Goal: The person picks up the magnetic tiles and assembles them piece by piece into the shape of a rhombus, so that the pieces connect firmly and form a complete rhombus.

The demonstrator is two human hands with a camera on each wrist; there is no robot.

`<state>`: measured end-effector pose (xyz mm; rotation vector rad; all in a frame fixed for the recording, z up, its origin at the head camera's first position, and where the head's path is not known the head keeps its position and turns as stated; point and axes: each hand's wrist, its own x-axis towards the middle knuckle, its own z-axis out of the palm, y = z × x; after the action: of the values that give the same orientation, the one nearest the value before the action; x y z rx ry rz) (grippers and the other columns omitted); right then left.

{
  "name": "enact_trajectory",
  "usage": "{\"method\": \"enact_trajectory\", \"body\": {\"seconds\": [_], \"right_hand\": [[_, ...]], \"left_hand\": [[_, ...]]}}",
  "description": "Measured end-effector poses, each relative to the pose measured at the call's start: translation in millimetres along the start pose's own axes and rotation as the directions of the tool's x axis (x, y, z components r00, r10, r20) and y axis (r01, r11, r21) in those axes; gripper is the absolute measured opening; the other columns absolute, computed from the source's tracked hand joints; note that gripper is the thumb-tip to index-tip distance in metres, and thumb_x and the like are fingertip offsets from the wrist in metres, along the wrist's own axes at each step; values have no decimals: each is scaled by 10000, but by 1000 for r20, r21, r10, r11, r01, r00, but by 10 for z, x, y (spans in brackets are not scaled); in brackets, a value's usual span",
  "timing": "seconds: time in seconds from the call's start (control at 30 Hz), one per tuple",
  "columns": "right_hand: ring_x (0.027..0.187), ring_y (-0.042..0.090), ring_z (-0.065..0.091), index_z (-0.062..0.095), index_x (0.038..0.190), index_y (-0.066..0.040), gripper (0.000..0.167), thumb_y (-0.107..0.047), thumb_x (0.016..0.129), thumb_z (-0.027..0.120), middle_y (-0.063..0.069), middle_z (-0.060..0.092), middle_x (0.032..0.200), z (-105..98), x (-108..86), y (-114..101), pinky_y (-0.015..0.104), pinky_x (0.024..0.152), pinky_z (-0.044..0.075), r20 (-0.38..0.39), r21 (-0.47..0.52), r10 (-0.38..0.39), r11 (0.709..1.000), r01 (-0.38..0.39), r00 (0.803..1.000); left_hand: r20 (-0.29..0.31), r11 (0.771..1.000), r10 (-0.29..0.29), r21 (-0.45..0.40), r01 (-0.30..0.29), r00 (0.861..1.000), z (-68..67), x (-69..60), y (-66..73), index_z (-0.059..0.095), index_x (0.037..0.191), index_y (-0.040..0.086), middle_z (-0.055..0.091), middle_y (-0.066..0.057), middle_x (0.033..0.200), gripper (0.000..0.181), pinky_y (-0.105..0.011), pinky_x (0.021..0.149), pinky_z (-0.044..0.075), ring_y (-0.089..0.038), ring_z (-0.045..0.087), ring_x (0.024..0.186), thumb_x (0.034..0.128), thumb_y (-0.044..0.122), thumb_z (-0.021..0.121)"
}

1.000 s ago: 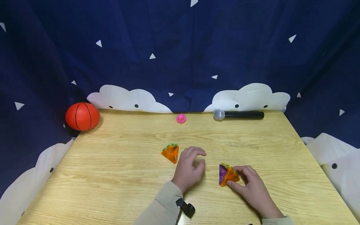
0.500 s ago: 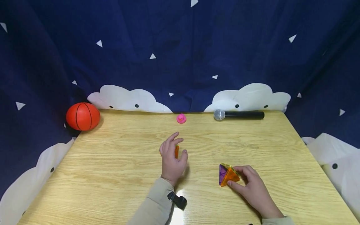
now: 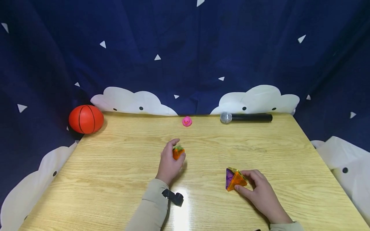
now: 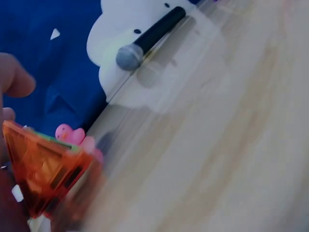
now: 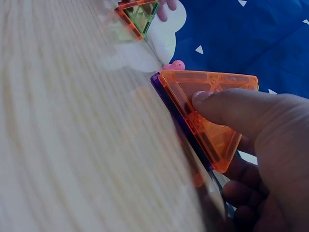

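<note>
In the head view, my right hand (image 3: 260, 194) holds a pyramid of magnetic tiles (image 3: 237, 181) by its right side, thumb on an orange face and fingers behind. Purple and yellow tiles form its other visible sides. Left of it, my left hand (image 3: 170, 163) reaches around a second magnetic-tile pyramid (image 3: 178, 154), orange with a green edge. Its thumb lies at the pyramid's right side and the fingers arch past the left, partly hiding it. In the left wrist view, a fingertip (image 4: 19, 82) stands apart above this orange pyramid (image 4: 46, 169). Firm contact is not visible.
A small pink rubber duck (image 3: 187, 121) sits at the back middle of the wooden table (image 3: 115, 186). A microphone (image 3: 248, 117) lies at the back right. A red toy basketball (image 3: 86, 119) rests at the back left corner. Behind hangs a dark blue curtain (image 3: 185, 48).
My left hand has moved left from between the two pyramids and come around the orange and green one. The right hand keeps its hold, and both pyramids stay in place.
</note>
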<state>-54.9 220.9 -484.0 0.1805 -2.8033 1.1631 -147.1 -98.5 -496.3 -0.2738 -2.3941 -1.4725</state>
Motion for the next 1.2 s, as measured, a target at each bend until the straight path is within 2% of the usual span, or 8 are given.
{"method": "enact_trajectory", "body": {"seconds": [0.13,0.23,0.37,0.57,0.73,0.83,1.07,1.2], "right_hand": [[1118,261,599,671,1183,-77,480,-317,809,851,36,616,1141,-4,1,5,190,930,483,-4,-6,-1,1000,1,1000],[1128,279,602,669,1188,-77,491,-335,811,847,38,617,1146,-4,-5,9,221,933,496,-2,-13,1,1000,-1,1000],[1126,279,604,671,1191,-83,496,-354,813,842,37,622,1150,10,-10,15,282,934,515,0,-23,14,1000,-13,1000],[1057,241,601,685,1189,-84,499,-376,815,838,30,641,1118,52,16,16,392,896,512,-20,-75,7,997,-9,1000],[845,149,518,696,1171,-97,492,-398,810,838,-17,630,1011,85,115,9,324,728,445,-20,-101,-30,994,28,999],[776,139,459,696,1168,-103,476,-370,804,847,-41,603,956,89,171,8,289,668,392,-1,-97,-43,994,43,999],[805,115,486,695,1193,-98,467,-299,803,855,-56,637,1010,101,284,27,282,693,420,43,-75,-88,993,91,995],[852,117,528,697,1195,-112,464,-311,805,853,-49,653,1039,108,359,38,300,731,453,72,-71,-93,993,98,993]], "left_hand": [[110,995,-83,-43,88,990,-64,0,-25,495,1392,95,574,-118,1355,529,-450,1005,457,-272,584,1128,899,112,688],[166,991,-114,-46,123,980,-108,-11,-23,496,1394,119,591,-114,1319,521,-461,980,467,-268,594,1094,905,113,676],[234,991,-121,-28,131,965,-149,-28,-14,498,1403,145,593,-119,1285,539,-466,943,481,-275,589,1062,887,81,639],[320,994,-102,3,106,942,-155,-18,-13,475,1455,122,581,-113,1317,643,-405,893,489,-230,580,1002,830,23,591],[324,996,-83,40,74,942,-151,-8,-9,496,1445,104,611,-96,1278,645,-398,897,483,-214,578,1001,813,17,591],[322,996,-76,74,55,944,-142,-10,-11,514,1432,104,623,-90,1283,628,-409,934,477,-218,582,1042,815,17,598],[331,989,-40,149,-10,943,-122,-14,8,567,1390,136,652,-63,1254,609,-447,988,445,-243,587,1103,792,42,630],[354,984,-44,175,-20,934,-134,-20,43,583,1388,175,644,-39,1294,613,-496,1093,326,-268,566,1202,785,81,646]]}}
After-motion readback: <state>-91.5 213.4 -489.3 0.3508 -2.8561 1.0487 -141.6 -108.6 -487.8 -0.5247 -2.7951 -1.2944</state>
